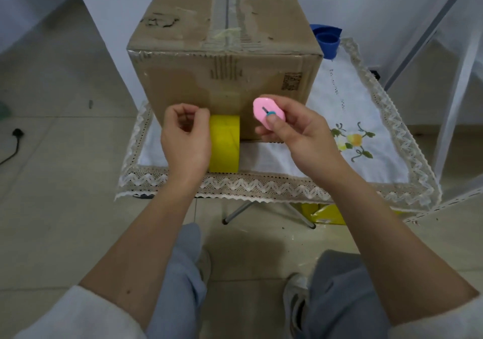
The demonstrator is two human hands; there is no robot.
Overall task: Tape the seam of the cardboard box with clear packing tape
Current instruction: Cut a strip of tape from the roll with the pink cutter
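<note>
At frame centre, the left hand (185,140) grips the yellow tape roll (224,144) against the cardboard box (224,59) on the table (366,119); the right hand (295,132) pinches a pink cutter (268,112).

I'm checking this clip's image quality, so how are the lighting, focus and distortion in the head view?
Head view: soft, even light, only a faint shadow on the floor below the table; wide-angle bend makes the box taper upward and splays the forearms; box, tape roll and pink cutter are fairly sharp, corners softer; slight sheen on the tape along the box's top seam.
</note>
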